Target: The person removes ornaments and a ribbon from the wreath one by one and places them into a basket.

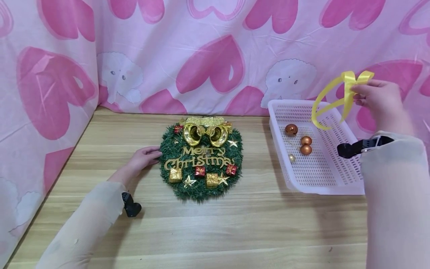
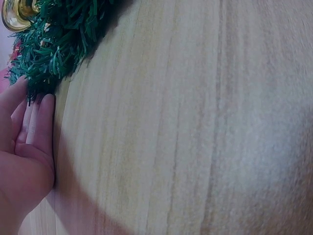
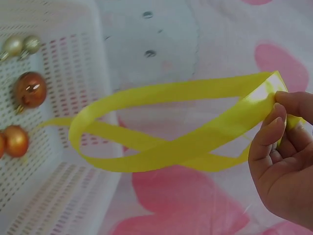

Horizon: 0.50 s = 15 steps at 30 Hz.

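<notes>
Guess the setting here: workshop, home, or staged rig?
Probably a staged tabletop craft setup, not a real room: a wooden table screened by a pink heart-print cloth backdrop, with a Christmas wreath and a white basket of baubles laid out.

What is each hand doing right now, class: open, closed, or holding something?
Left hand: open, straight fingers resting against the edge of the wreath.
Right hand: closed, pinching the yellow ribbon above the white basket.
</notes>
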Tool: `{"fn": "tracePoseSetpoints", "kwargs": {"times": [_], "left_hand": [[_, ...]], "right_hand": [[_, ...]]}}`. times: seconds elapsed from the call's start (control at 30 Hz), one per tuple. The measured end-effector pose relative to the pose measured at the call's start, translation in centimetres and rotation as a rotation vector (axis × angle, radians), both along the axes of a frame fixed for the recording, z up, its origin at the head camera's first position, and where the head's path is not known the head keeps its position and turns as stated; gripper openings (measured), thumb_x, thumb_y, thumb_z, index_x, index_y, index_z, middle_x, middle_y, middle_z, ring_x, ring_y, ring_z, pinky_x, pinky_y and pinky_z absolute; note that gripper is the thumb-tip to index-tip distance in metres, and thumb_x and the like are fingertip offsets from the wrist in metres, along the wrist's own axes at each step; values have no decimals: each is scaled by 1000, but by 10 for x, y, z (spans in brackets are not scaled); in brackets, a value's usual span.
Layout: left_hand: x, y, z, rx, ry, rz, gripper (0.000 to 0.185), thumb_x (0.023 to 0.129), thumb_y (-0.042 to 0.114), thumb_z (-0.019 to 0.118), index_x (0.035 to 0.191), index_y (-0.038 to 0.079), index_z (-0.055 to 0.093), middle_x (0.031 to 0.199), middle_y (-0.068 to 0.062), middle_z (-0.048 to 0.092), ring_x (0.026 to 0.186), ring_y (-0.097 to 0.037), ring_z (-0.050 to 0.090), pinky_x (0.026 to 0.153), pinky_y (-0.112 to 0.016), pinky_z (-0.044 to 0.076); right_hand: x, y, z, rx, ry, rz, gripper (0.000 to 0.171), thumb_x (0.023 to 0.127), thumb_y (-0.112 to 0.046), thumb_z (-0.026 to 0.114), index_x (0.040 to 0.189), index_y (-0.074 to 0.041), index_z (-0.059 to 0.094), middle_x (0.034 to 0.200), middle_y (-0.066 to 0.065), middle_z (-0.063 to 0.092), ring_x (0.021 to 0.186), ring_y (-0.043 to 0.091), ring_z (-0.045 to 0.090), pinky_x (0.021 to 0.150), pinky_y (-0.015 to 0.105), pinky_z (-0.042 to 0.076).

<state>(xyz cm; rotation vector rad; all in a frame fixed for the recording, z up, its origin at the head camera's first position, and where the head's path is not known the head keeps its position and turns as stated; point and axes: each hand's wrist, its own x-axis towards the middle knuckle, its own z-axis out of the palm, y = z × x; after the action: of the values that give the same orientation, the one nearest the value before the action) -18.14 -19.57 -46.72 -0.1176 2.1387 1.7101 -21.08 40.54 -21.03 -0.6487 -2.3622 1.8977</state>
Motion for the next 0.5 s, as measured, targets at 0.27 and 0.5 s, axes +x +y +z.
{"fn": "tracePoseSetpoints", "kwargs": {"times": [0.27,0.5], "left_hand": [[-1,2,3,-5,-2,-2,56,96,20,52,143,-1,30,146,-24,35,91,10,54,98,-18,48],[-4,1,1,-8,-7,-5,56,96,21,52,143,-1,30,147,-23,34,97,7,54,99,-19,47]], "right_hand": [[-3,3,-24,131,-81,27,14,76,-39,75,84,-35,65,76,-18,60,74,3,54,58,9,50],[-4,0,-46,247,-153,49,52,79,-52,65,126,-33,54,94,-19,54,95,9,47,67,8,47]]}}
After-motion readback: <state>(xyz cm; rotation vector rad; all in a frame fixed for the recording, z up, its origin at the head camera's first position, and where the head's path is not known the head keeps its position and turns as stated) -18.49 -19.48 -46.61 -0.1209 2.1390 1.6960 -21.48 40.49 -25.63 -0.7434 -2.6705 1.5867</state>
